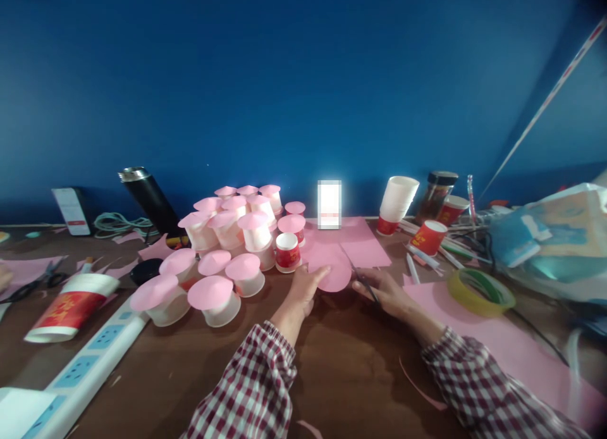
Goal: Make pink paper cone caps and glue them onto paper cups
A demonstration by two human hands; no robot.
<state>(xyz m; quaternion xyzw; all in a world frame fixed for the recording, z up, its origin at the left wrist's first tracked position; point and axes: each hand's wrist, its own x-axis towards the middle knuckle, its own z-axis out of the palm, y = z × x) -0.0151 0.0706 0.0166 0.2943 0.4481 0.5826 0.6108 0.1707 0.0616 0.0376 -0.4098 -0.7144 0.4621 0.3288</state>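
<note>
Red-and-white checked sleeves, apparently long, on both arms; hands bare.

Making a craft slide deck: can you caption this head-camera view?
Left hand steadies a pink paper circle while the right hand works scissors beside pink-capped paper cups.

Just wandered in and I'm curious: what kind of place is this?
Probably a craft worktable against a blue wall: paper cups capped with pink paper discs, a yellow-green roll of tape, and loose pink paper sheets.
</note>
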